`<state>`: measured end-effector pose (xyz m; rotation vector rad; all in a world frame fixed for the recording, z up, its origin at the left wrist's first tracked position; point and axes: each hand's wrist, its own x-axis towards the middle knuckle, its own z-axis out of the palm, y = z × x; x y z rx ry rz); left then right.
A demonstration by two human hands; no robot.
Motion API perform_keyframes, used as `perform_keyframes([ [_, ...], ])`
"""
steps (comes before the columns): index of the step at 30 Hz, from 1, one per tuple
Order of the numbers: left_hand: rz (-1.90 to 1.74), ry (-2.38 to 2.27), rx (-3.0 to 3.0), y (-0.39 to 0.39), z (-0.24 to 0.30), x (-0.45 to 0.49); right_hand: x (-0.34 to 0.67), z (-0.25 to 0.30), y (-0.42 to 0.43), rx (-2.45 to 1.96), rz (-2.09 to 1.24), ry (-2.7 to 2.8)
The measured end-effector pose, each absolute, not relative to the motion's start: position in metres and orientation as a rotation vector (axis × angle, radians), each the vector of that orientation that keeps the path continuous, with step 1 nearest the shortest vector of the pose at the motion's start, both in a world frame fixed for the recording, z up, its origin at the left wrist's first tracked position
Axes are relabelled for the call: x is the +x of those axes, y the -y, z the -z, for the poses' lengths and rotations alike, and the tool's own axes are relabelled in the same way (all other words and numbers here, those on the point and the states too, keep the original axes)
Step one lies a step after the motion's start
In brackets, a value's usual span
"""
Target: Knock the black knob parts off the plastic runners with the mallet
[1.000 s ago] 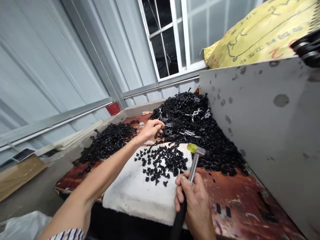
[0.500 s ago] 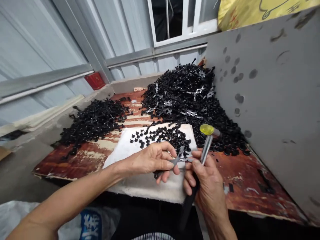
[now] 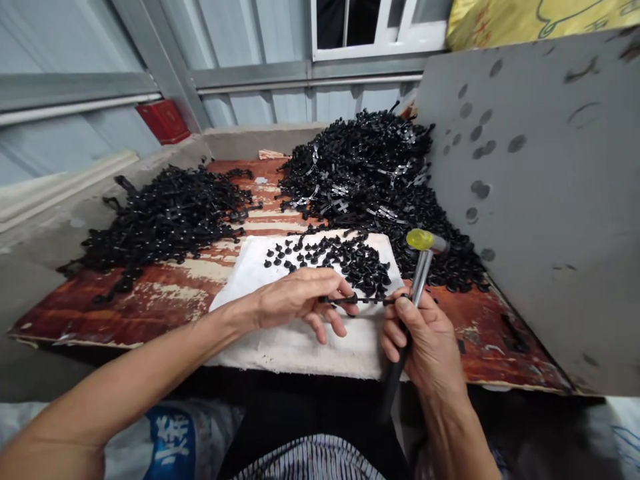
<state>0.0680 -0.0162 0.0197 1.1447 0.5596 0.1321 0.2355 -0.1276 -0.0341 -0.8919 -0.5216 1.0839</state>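
A two-faced hammer with a yellow face (image 3: 420, 239) and a silver shaft stands tilted upward in my right hand (image 3: 425, 333), its dark handle running down through the curled fingers. The right thumb and forefinger also pinch one end of a thin black jointed strip (image 3: 370, 301). That strip stretches leftward, edge-on, to my left hand (image 3: 305, 300), whose fingers are spread loosely around its other end. Whether the left fingers touch it, I cannot tell. Beneath both hands lies a white cloth pad (image 3: 300, 353), with small black studs (image 3: 357, 263) scattered on its far half.
A large heap of black jointed parts (image 3: 360, 167) rises at the back right. A smaller heap (image 3: 165, 220) lies on the left of the worn red tabletop (image 3: 145, 303). A grey panel (image 3: 540, 200) walls the right side. A red box (image 3: 164, 122) sits in the back corner.
The metal strip between the hands has turned from an open, angled shape to a straight dark line. My left fingers have loosened from their pinch. The camera view has shifted slightly.
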Motion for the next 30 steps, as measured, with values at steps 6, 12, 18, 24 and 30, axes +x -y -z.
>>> perform_keyframes([
  [6, -0.250, -0.499, 1.186, 0.021, -0.018, 0.070, 0.240, 0.032, 0.125, -0.846, -1.094, 0.431],
  [12, -0.431, -0.539, 1.101, 0.034, -0.006, 0.100, 0.245, 0.033, 0.124, -0.817, -1.112, 0.390],
  [18, -0.616, -0.594, 1.104, 0.036, -0.009, 0.121, 0.244, 0.031, 0.126, -0.823, -1.164, 0.434],
  [24, -0.665, -0.649, 1.216, 0.024, -0.026, 0.099, 0.244, 0.032, 0.131, -0.805, -1.201, 0.486],
  [30, -0.439, -0.771, 1.363, 0.023, -0.026, 0.045, 0.244, 0.034, 0.129, -0.886, -1.165, 0.534],
])
